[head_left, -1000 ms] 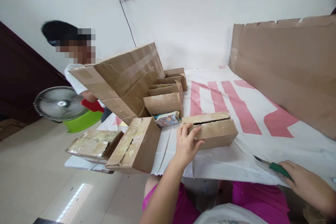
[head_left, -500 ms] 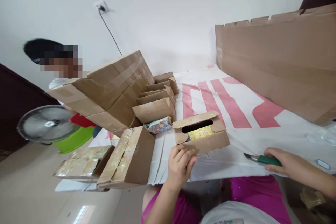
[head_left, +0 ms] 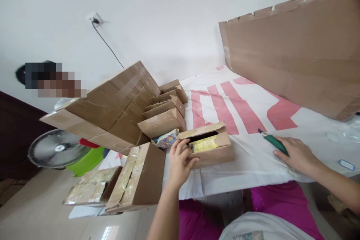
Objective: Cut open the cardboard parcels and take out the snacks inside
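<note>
In the head view, a small cardboard box (head_left: pixel 215 155) lies on the cloth-covered table, its top slot parted and a yellow printed packet (head_left: pixel 205 143) showing inside. My left hand (head_left: pixel 181 159) grips the box's left end, fingers bent over the edge of the opening. A box cutter (head_left: pixel 277 144) with a green handle is held in my right hand (head_left: pixel 299 157). Its blade points up and left, apart from the box. A blue patterned packet (head_left: pixel 167 139) rests just beyond my left fingers.
Two taped cartons (head_left: pixel 147 180) stand at the table's left edge. Several open small boxes (head_left: pixel 164 122) line up behind, beside a large carton (head_left: pixel 112 108). A tall cardboard panel (head_left: pixel 289 52) stands at right. A person, a fan (head_left: pixel 59 148) and a green basin (head_left: pixel 86 161) are at left.
My left hand has moved from the box's near side up to its left end, and the opening looks wider. My right hand has lifted the box cutter, tilting its blade further upward.
</note>
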`<state>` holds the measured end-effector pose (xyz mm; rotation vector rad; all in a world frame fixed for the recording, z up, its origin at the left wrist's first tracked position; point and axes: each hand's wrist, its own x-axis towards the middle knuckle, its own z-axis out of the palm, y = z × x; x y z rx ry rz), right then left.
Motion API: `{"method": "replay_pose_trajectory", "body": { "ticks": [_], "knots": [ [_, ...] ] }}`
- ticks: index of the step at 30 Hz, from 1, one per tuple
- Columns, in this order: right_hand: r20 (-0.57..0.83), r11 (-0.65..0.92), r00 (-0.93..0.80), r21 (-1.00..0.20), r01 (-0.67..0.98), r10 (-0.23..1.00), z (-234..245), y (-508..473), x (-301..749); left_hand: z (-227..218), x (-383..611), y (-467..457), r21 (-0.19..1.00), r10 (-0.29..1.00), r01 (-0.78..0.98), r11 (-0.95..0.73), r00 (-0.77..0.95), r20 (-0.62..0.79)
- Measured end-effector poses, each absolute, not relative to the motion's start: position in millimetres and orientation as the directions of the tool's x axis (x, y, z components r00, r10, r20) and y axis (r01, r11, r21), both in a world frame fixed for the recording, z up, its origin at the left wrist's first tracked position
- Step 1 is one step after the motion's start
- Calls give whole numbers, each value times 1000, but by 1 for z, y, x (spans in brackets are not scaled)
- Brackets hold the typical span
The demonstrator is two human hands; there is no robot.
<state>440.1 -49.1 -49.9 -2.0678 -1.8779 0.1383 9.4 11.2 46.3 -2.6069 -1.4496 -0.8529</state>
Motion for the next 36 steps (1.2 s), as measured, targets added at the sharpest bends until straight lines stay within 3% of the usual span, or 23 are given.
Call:
{"method": "replay_pose_trajectory", "body": {
  "ticks": [4,6,9,12,15,17,20,23,26,29,31,33,36],
  "knots": [
    [228,-77,147,-290,954,963,-50,-52,439,45,-36,29,570,856,656,-494,255,449],
    [285,-52,145,-310,949,947,-46,-50,438,46,-48,30,646,874,598,-475,236,424],
    [389,74,100,-407,910,916,-24,-46,426,44,-36,17,554,839,646,-525,287,461],
    [536,372,-63,-492,787,842,14,-47,396,41,5,-6,339,764,719,-607,411,498],
    [594,696,-395,-446,563,701,51,-48,354,39,46,-28,236,704,714,-659,476,527],
    [540,792,-580,-395,466,610,63,-45,328,34,62,-38,213,663,696,-686,477,576],
    [482,770,-609,-289,569,631,60,-31,306,17,69,-48,218,617,697,-683,391,683],
    [408,629,-516,-218,746,754,48,-10,307,-10,68,-54,329,611,682,-653,217,761],
    [150,470,-450,-144,871,880,45,5,315,-36,65,-54,487,631,580,-653,61,774],
    [-37,415,-417,-63,908,908,47,10,318,-56,58,-45,698,781,448,-558,-2,625],
    [-55,407,-410,-56,912,911,47,10,319,-65,51,-36,822,888,344,-454,105,447],
    [-53,396,-400,-78,915,915,43,11,324,-72,46,-27,888,917,261,-378,236,321],
    [-19,437,-447,-176,882,894,37,14,339,-77,39,-15,915,917,215,-340,292,272]
  ]
}}
